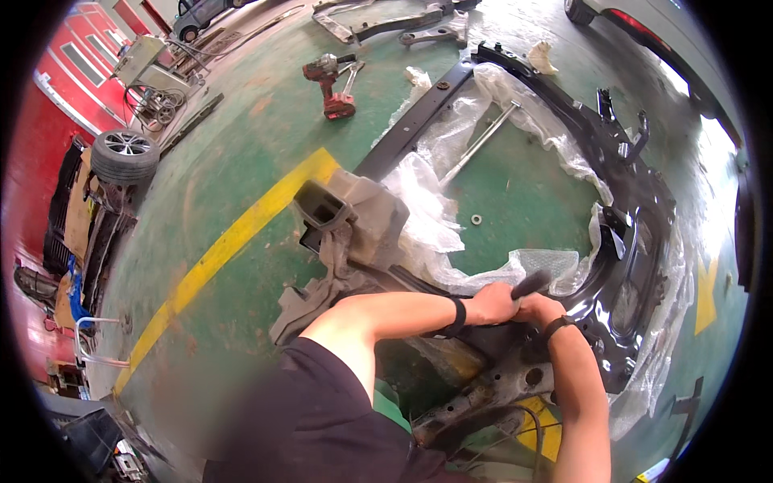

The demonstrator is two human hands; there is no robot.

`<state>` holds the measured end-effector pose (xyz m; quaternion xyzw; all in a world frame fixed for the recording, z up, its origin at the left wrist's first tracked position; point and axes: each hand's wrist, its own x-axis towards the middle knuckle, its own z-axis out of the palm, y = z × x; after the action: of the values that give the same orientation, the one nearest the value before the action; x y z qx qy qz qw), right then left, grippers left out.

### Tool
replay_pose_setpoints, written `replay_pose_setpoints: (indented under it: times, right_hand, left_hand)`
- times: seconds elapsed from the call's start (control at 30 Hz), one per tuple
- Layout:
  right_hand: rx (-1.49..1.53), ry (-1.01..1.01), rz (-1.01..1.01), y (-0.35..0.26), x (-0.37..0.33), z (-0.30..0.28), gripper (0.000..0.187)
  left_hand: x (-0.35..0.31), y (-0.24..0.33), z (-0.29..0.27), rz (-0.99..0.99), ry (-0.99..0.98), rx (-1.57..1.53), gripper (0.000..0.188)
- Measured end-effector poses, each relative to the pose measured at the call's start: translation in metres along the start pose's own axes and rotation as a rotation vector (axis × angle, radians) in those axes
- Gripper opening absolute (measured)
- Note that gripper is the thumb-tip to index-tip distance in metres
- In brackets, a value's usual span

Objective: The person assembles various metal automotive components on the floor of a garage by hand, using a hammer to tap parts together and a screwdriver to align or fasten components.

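Note:
My left hand [493, 304] is closed round a dark, blurred stubby handle [531, 284] that sticks out to the upper right. Close against it, my right hand [538, 307] has curled fingers; what they grip is hidden. Both hands are over the near side of a glossy black car subframe [644, 241], which lies on clear bubble wrap [543, 262]. Beneath my forearms lies an old rusty metal part [491, 386]. Left of the hands sits a dusty grey-brown part with a square opening [374, 211].
A red cordless power tool [332, 88] stands on the green floor. A long metal bar [481, 145] and a small ring [477, 219] lie inside the frame. More metal arms [435, 34] lie beyond. At left are a wheel [126, 157] and stacked parts; a car [660, 40] is far right.

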<state>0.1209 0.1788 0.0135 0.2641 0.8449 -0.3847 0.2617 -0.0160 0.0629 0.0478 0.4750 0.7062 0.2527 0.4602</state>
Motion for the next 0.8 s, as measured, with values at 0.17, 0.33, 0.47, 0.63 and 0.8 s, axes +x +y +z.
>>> replay_pose_setpoints:
  times: [0.17, 0.33, 0.47, 0.63, 0.8]
  right_hand:
    - [0.003, -0.110, 0.221, -0.027, -0.012, -0.013, 0.042]
    - [0.016, -0.023, -0.194, -0.024, -0.005, -0.011, 0.034]
    - [0.085, 0.049, -0.204, -0.037, -0.010, -0.017, 0.036]
    - [-0.263, 0.094, 0.071, -0.016, 0.004, 0.000, 0.040]
    - [-0.461, -0.098, 0.219, -0.059, 0.010, -0.014, 0.035]
  left_hand:
    - [-0.024, -0.024, 0.009, 0.283, 0.053, 0.080, 0.028]
    - [0.002, -0.017, 0.002, 0.123, 0.046, -0.001, 0.029]
    - [0.015, -0.004, -0.007, 0.040, 0.016, 0.089, 0.045]
    - [0.022, 0.006, -0.023, 0.126, -0.008, 0.261, 0.040]
    - [0.033, -0.010, -0.045, -0.065, 0.177, 0.125, 0.040]
